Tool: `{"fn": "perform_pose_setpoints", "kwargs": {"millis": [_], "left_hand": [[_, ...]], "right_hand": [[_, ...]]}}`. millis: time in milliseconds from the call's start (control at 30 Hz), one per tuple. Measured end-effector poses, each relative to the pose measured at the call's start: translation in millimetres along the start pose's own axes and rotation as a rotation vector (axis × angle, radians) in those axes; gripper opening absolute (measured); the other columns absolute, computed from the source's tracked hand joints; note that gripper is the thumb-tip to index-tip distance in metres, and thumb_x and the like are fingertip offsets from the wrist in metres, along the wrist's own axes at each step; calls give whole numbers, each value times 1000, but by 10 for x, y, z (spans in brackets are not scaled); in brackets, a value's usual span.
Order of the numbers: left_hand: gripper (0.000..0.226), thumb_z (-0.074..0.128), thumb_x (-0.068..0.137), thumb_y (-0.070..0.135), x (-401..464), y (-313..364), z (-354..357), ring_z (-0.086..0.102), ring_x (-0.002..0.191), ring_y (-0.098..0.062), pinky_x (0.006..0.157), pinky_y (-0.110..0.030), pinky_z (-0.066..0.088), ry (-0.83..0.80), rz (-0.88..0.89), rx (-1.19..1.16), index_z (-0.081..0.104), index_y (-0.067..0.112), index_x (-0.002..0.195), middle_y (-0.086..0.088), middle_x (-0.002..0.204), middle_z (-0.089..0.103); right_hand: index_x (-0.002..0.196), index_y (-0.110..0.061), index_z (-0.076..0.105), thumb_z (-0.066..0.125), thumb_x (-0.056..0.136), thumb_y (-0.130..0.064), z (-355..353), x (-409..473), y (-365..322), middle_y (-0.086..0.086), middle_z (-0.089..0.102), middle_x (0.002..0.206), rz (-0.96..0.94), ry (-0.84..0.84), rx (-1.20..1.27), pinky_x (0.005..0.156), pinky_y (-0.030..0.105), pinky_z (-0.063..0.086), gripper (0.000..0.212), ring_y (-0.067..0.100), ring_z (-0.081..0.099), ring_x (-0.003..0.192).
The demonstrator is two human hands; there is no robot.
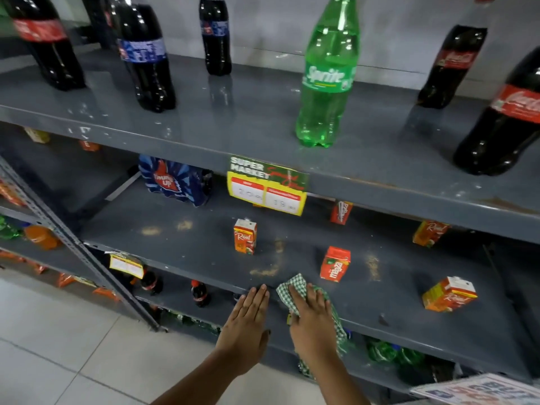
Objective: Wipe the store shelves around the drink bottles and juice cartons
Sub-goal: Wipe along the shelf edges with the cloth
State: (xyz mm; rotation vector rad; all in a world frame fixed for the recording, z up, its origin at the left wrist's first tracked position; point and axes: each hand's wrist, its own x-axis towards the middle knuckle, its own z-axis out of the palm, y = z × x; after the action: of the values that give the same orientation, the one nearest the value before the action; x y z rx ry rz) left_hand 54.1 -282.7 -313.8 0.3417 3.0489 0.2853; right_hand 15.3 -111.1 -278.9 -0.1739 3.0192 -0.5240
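Note:
My right hand (312,320) presses a green-and-white checked cloth (292,286) flat on the front edge of the middle grey shelf (187,249). Beside it my left hand (248,317) lies flat with fingers together at the shelf's front lip, holding nothing. Several small orange and red juice cartons stand on this shelf: a Real carton (245,236), a Maaza carton (335,263) just beyond the cloth, and a Real carton (448,293) to the right. Dusty yellowish smears (264,271) mark the shelf ahead of my hands. The top shelf (263,118) holds a green Sprite bottle (328,74) and several dark cola bottles.
A yellow-green price tag (267,185) hangs from the top shelf's front edge. A blue Thums Up pack (175,181) sits at the back left of the middle shelf. Small cola bottles (200,293) stand on the lower shelf. A slotted metal upright (76,247) borders the left; tiled floor lies below.

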Motion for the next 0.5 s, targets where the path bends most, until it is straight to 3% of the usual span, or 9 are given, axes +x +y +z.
{"fn": "perform_pose_setpoints", "kwargs": {"millis": [67,133,200,267,300,367,433,500], "left_hand": [[73,40,86,40,-32,-163,-50,16,145,-23,115,-35,4,-26,-5,6,31,3,149,-11,157,28],[73,39,85,39,-57,-334,-75,26,144,-26,115,-34,4,-18,-1,7,34,2,148,-13,155,34],[72,38,85,39,-80,-499,-92,32,141,-28,114,-34,5,16,-30,29,35,1,147,-13,154,36],[73,36,87,39,-110,-636,-143,30,142,-28,113,-34,3,10,-67,5,30,2,149,-13,156,29],[73,34,89,39,-132,-703,-169,22,145,-28,114,-33,-1,8,-63,-3,23,3,151,-12,159,21],[71,29,93,38,-173,-831,-178,3,148,-27,113,-32,-10,44,-52,22,8,7,154,-7,160,1],[71,32,90,38,-184,-942,-165,17,146,-27,114,-33,-7,34,-52,39,22,6,152,-9,159,13],[71,44,87,36,-196,-1021,-225,24,143,-26,114,-33,-5,3,-73,38,32,5,149,-10,156,27]], "right_hand": [[143,-36,34,50,90,-21,13,101,-224,7,27,156,-47,-65,49,120,43,14,57,33,21,144],[139,-38,40,47,94,-20,-41,184,-400,4,37,152,-52,-122,240,115,39,27,49,28,34,137],[133,-35,49,47,96,-17,-139,296,-448,9,58,133,45,-64,480,90,32,45,41,23,58,107],[133,-28,50,47,95,-12,-194,518,-394,14,63,124,153,55,505,74,30,44,41,26,61,91],[135,-26,48,46,95,-12,-198,624,-369,15,59,130,182,80,456,78,33,46,43,30,60,101],[140,-25,41,46,93,-14,-143,769,-366,18,41,147,162,40,280,103,43,39,48,36,41,130],[145,-28,33,45,93,-22,-8,798,-435,21,25,154,135,-21,46,116,45,21,54,38,22,140],[146,-32,29,44,92,-29,87,717,-573,21,21,156,114,-26,-69,117,46,15,56,39,18,142]]}}
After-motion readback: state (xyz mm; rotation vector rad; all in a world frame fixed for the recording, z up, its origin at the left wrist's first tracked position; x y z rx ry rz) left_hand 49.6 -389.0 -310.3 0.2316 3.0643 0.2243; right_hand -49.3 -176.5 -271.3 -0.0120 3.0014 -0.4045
